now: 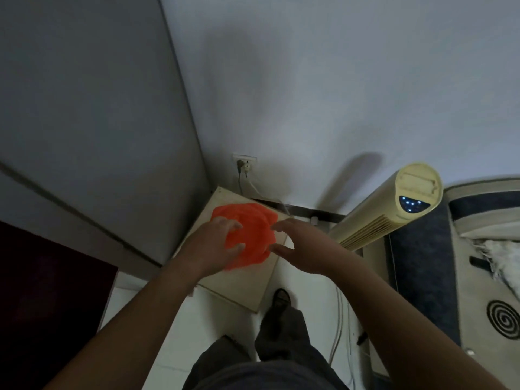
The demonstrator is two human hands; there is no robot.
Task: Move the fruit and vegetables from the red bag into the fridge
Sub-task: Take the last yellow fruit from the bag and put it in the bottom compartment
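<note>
A crumpled red bag lies on a small beige table in the corner, beside the tall grey fridge, whose doors are closed. My left hand hovers at the bag's left edge with fingers spread, holding nothing. My right hand hovers at the bag's right edge, fingers also apart, thumb near the bag. The bag's contents are hidden; no fruit or vegetables show.
A cream tower fan stands right of the table. A wall socket with plugs and cables sits behind it. A bed with patterned bedding lies at far right. My legs and foot stand on white floor tiles. A dark red mat lies left.
</note>
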